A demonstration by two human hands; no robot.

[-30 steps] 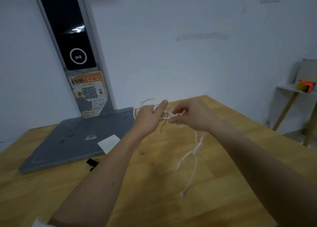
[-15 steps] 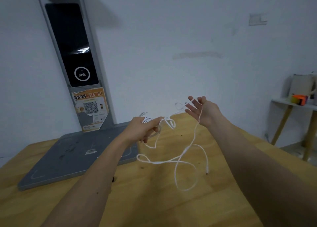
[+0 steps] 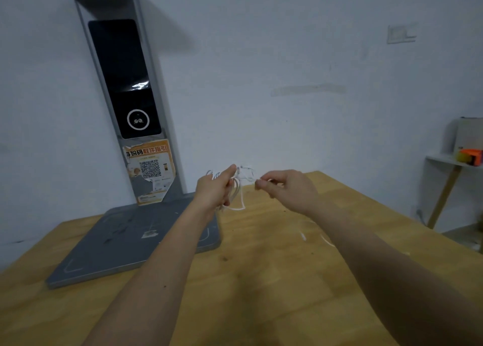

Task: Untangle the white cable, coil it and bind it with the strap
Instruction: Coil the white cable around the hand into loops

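Observation:
Both hands are raised above the wooden table (image 3: 261, 280). My left hand (image 3: 214, 191) grips a bunch of loops of the thin white cable (image 3: 239, 196), which hang below its fingers. My right hand (image 3: 285, 188) pinches a strand of the same cable between thumb and fingers, a short way to the right. A short taut piece of cable runs between the two hands. A blurred length of cable trails under my right forearm near the table. No strap is visible.
A grey flat base (image 3: 136, 241) with a tall grey post and dark screen (image 3: 122, 79) stands at the back left, an orange QR sticker (image 3: 150, 170) on it. A white side shelf (image 3: 454, 160) with an orange object stands at the right by the wall.
My right hand went from spread open to pinching the cable close to my left hand. The long hanging loops have been gathered up into my left hand. The camera tilted upward.

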